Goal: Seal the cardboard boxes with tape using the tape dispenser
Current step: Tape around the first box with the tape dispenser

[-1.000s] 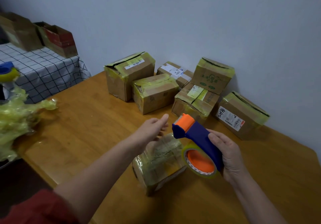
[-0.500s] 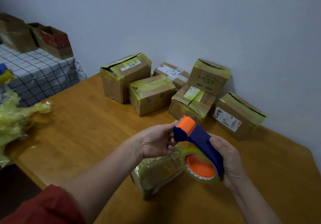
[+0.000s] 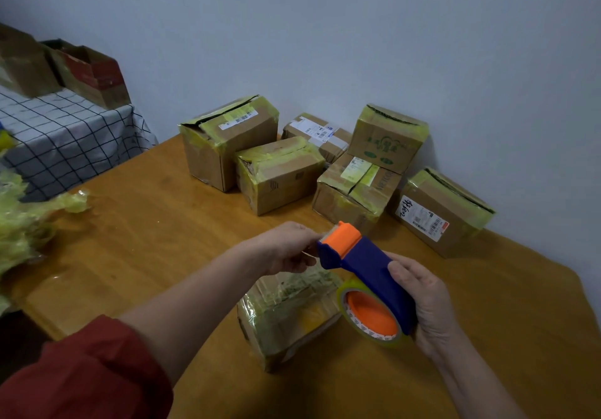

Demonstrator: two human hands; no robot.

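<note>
At the far left, a crumpled wad of yellow-green used tape lay on the edge of a wooden desk. Behind it, a side table under a checked cloth carried two open cartons. Moving right, a person's left hand, on an arm in a red sleeve, reached to the orange toothed head of a blue tape dispenser. Its fingers were curled in a pinch, apparently on the tape end, though the clear film barely showed. The dispenser slanted from that head, up and to the left, down to its tape roll nearer the person. The right hand held it there, fingers wrapped firmly round the handle. The box being sealed, a small cardboard box already thick with tape, sat on the desk directly below both hands. It lay under the left hand and touching or just beside the roll, so the tape would likely be drawn straight down onto its top. Its long axis was hard to judge. Behind and to the right, six taped cardboard boxes stood clustered along the wall.
</note>
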